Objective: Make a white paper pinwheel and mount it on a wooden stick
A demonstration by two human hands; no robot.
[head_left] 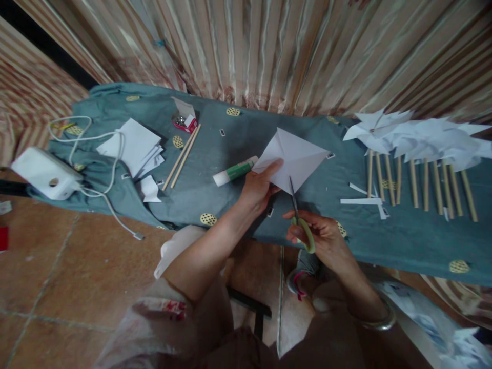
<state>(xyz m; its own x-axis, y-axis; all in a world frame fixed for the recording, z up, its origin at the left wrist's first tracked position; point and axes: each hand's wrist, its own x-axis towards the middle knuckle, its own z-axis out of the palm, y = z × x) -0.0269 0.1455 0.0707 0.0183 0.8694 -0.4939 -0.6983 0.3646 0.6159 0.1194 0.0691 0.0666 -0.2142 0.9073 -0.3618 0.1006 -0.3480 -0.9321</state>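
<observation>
Paper square, white, creased, over teal tablecloth; left edge pinched in left hand. Scissors, yellow-green handles, held in right hand, blades at lower corner. Glue stick, green label, lettering unreadable, beside left hand. Far right: paper pinwheels, round wooden sticks.

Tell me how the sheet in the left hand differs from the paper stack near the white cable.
The sheet is a single piece; the paper stack has several, fanned unevenly.
The sheet is gripped by the left hand, with scissors at its edge; the paper stack lies on the cloth.
Both are white.
</observation>
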